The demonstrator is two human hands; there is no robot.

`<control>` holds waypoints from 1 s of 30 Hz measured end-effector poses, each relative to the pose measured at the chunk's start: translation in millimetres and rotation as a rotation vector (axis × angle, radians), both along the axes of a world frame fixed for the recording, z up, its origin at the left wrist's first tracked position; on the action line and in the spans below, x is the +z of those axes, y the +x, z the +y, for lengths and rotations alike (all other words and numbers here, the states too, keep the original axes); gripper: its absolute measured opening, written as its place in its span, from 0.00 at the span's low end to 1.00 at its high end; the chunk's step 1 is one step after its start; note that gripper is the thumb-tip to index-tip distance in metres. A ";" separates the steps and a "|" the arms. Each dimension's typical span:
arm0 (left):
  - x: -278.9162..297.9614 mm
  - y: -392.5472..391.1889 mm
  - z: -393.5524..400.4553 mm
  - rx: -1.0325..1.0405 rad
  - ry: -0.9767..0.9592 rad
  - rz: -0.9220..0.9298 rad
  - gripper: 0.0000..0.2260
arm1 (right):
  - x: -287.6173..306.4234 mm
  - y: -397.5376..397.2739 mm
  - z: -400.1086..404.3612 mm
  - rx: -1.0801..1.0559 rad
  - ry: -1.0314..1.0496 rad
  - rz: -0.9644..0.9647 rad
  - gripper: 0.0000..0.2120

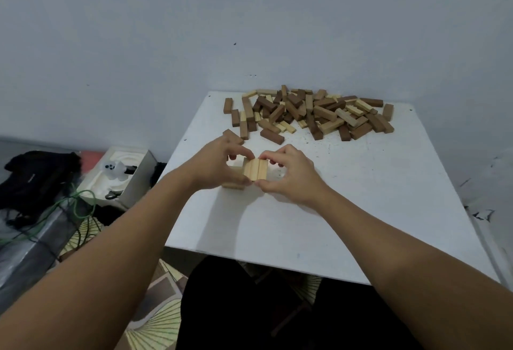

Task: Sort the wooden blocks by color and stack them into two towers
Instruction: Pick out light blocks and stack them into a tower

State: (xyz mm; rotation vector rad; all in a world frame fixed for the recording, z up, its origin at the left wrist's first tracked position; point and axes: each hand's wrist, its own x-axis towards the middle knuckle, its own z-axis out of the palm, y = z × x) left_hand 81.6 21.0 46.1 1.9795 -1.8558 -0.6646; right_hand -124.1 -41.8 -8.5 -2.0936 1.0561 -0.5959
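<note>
Both forearms reach forward and converge over the middle of the desk (361, 210), bare to the elbow. The left hand (219, 163) and the right hand (288, 174) face each other, fingers curled, thumbs and fingertips pinching the pale blocks (254, 169) between them from either side.

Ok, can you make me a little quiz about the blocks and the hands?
1. True or false: the light blocks between the hands lie side by side.
2. Which colours are in the block pile by the wall? A) light and dark brown B) red and blue
3. How many hands touch the light blocks?

Key: 1. True. 2. A. 3. Two: the left hand and the right hand pinch them with their fingers on the white table.
</note>
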 end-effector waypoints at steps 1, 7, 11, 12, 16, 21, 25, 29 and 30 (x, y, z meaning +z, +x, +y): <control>-0.7 10.5 3.1 0.017 0.006 -0.002 0.23 | -0.1 11.1 1.1 0.010 0.001 -0.001 0.26; -16.5 48.9 11.4 0.052 0.044 0.032 0.23 | -10.6 48.1 6.7 0.029 0.005 0.042 0.25; -29.7 59.5 5.1 0.052 0.047 0.051 0.23 | -19.6 55.9 4.0 0.017 0.063 0.030 0.25; -32.3 61.0 3.1 0.046 0.050 0.052 0.23 | -21.4 56.4 3.1 0.013 0.076 0.034 0.25; -37.2 65.4 -3.3 0.034 0.079 0.067 0.24 | -26.8 56.3 0.8 -0.007 0.104 0.019 0.24; -40.0 68.6 -8.3 0.017 0.106 0.069 0.24 | -31.0 57.7 0.0 -0.022 0.132 -0.003 0.24; -41.7 70.0 -11.1 0.014 0.118 0.080 0.25 | -33.1 58.4 -1.1 -0.024 0.156 -0.028 0.23; -43.8 71.5 -12.3 0.021 0.135 0.089 0.25 | -37.2 58.5 -4.0 -0.020 0.144 -0.014 0.24; -44.5 71.6 -12.2 0.020 0.140 0.090 0.24 | -38.5 58.5 -4.3 -0.017 0.139 -0.009 0.24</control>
